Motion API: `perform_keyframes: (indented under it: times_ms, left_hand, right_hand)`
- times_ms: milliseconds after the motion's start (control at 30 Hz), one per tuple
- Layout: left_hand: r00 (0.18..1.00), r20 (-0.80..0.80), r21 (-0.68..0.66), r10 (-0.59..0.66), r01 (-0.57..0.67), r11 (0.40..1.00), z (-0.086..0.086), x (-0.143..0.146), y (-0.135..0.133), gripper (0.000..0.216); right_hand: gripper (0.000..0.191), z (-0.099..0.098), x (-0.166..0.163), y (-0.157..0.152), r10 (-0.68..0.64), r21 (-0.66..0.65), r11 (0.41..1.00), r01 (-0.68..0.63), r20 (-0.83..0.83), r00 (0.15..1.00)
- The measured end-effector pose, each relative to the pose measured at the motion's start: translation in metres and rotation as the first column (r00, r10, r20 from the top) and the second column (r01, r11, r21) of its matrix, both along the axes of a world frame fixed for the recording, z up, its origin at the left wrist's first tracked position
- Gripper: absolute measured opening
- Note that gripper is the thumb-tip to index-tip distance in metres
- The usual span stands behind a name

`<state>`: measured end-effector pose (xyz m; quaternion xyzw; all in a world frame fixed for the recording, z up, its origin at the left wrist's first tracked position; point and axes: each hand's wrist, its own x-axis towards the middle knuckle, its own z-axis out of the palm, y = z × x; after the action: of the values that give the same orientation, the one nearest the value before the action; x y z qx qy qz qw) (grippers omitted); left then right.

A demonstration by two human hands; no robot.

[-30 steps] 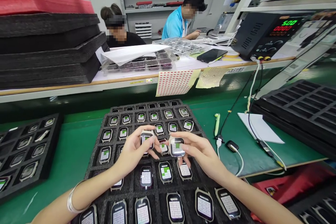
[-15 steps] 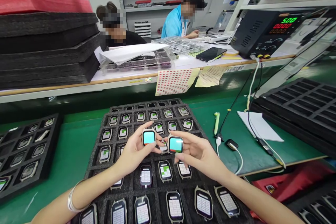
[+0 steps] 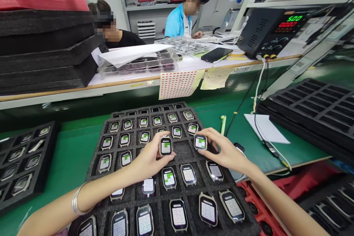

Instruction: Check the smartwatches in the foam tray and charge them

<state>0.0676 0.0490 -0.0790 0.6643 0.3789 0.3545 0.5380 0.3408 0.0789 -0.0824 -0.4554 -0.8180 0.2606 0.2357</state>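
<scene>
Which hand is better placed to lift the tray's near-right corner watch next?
Right hand, probably: it is nearer that watch; the left hand would reach across the tray. Both hold watches, though.

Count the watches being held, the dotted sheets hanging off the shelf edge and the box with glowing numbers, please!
Held watches: 2
Dotted sheets: 2
Box with glowing numbers: 1
Total: 5

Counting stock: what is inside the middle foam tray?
Rows of watches, many lit up. The left hand and forearm cover part of the tray; contents there are hidden.
</scene>
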Motion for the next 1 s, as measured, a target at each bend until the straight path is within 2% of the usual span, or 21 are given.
perform_keyframes:
  times_ms: [33,100,167,233,333,433,500,567,633,700,767,833,933,1000]
  left_hand:
    - [0.991,-0.133,0.133,-0.007,0.025,0.991,-0.001,0.004,0.004,0.050]
    - [0.943,-0.334,0.361,0.013,0.115,0.925,-0.004,0.016,0.013,0.044]
    - [0.895,-0.443,0.476,0.050,0.188,0.859,-0.009,0.031,0.022,0.042]
    - [0.838,-0.536,0.515,0.103,0.228,0.826,-0.016,0.047,0.029,0.040]
    - [0.765,-0.627,0.516,0.146,0.268,0.814,-0.024,0.061,0.036,0.036]
    - [0.744,-0.650,0.513,0.154,0.280,0.812,-0.024,0.062,0.036,0.037]
    - [0.720,-0.674,0.512,0.165,0.294,0.807,-0.019,0.059,0.029,0.038]
    - [0.673,-0.726,0.489,0.142,0.361,0.794,-0.010,0.057,0.016,0.034]
    - [0.587,-0.803,0.444,0.100,0.478,0.758,-0.003,0.059,0.000,0.032]
    - [0.476,-0.871,0.402,0.121,0.548,0.733,0.002,0.064,-0.016,0.035]
    - [0.380,-0.915,0.347,0.136,0.569,0.746,0.003,0.071,-0.026,0.032]
    - [0.325,-0.936,0.310,0.137,0.573,0.758,0.001,0.078,-0.031,0.029]
    - [0.335,-0.932,0.320,0.140,0.573,0.755,-0.008,0.083,-0.031,0.027]
    - [0.429,-0.895,0.354,0.122,0.517,0.779,-0.016,0.078,-0.031,0.029]
  right_hand:
    - [0.040,-0.003,0.007,0.002,0.047,0.009,0.999,-0.047,0.041,0.998]
    - [0.042,-0.007,0.016,0.004,0.130,-0.003,0.991,-0.131,0.108,0.986]
    - [0.050,-0.007,0.020,0.000,0.162,-0.002,0.987,-0.164,0.162,0.973]
    - [0.054,-0.004,0.022,-0.008,0.137,0.046,0.988,-0.149,0.203,0.970]
    - [0.036,0.005,0.025,-0.025,0.108,0.092,0.986,-0.137,0.267,0.958]
    - [0.022,0.012,0.031,-0.044,0.143,0.040,0.986,-0.164,0.325,0.935]
    - [0.025,0.014,0.034,-0.054,0.149,0.018,0.986,-0.166,0.354,0.923]
    - [0.029,0.015,0.036,-0.059,0.144,0.024,0.986,-0.166,0.388,0.910]
    - [0.034,0.015,0.035,-0.060,0.139,0.049,0.983,-0.177,0.437,0.889]
    - [0.040,0.016,0.032,-0.058,0.141,0.072,0.977,-0.202,0.497,0.856]
    - [0.042,0.018,0.027,-0.057,0.133,0.094,0.971,-0.221,0.557,0.820]
    - [0.043,0.019,0.023,-0.058,0.123,0.115,0.965,-0.235,0.593,0.796]
    - [0.043,0.017,0.020,-0.065,0.123,0.142,0.959,-0.245,0.569,0.813]
    - [0.044,0.014,0.020,-0.070,0.123,0.151,0.964,-0.221,0.484,0.866]
